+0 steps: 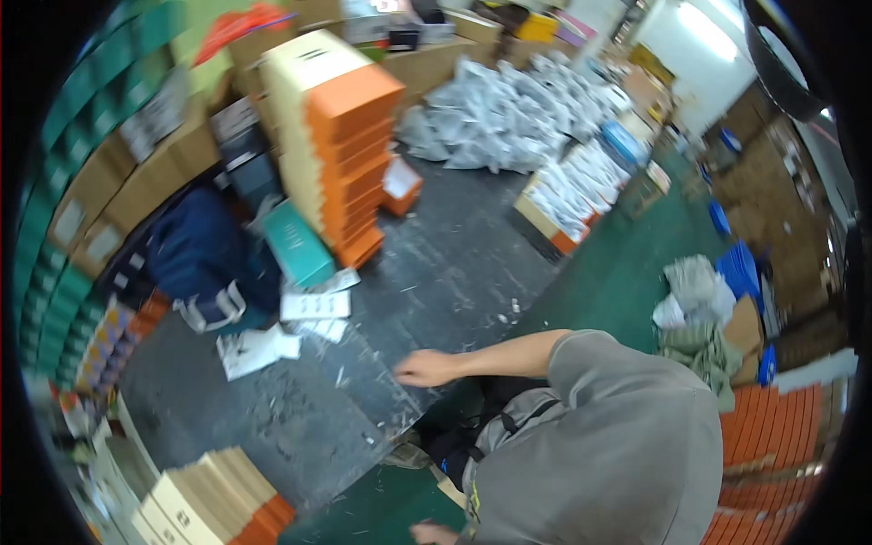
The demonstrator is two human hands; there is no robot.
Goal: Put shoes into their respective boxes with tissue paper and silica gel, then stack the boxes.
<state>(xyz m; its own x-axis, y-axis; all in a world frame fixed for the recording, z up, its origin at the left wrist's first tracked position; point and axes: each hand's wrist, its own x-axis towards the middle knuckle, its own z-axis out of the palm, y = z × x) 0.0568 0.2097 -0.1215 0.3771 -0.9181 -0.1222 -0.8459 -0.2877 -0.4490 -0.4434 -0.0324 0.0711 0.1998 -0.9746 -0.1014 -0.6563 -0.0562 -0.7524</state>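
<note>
My right hand (429, 369) is over the near edge of the dark worktable (436, 300), fingers loosely bent and apart from any object, nothing visible in it. Low at the bottom rim, my left hand (434, 533) is blurred and partly cut off, so its fingers cannot be read. White printed sheets (315, 305) and a crumpled white paper (258, 351) lie on the table left of my right hand. Behind them are a teal box (298, 243) and a tall stack of orange and cream shoeboxes (350, 154). A dark blue cloth bundle (207, 245) rests to their left.
Grey plastic-wrapped items (509, 113) pile up at the back. An open carton of white-wrapped pieces (568, 200) sits at the table's right edge. More cream and orange boxes (213, 500) stand at the lower left. Orange boxes (772, 427) and bags (699, 291) line the right, beside green floor (609, 263).
</note>
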